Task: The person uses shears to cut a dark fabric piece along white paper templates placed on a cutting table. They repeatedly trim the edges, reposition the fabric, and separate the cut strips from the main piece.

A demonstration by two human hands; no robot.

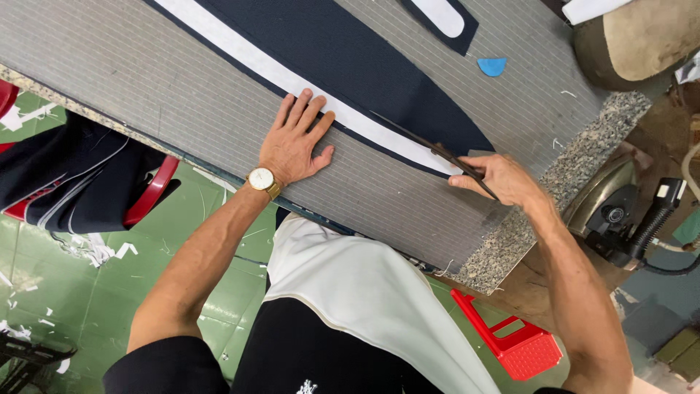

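Looks like the trimming along the white strip (343, 109) on the dark navy fabric piece (350, 58) has only just started at its pointed end near the table's (146, 95) right edge, so most of the long edge is probably left. The right hand (503, 179) is curled shut around thin dark scissors (456, 162), tips at the strip's edge. The left hand (295, 142) lies flat, fingers spread wide, pinning the strip down.

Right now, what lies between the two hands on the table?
In the head view, the white strip along the edge of the dark navy fabric runs between the left hand and the right hand, over the grey padded table.
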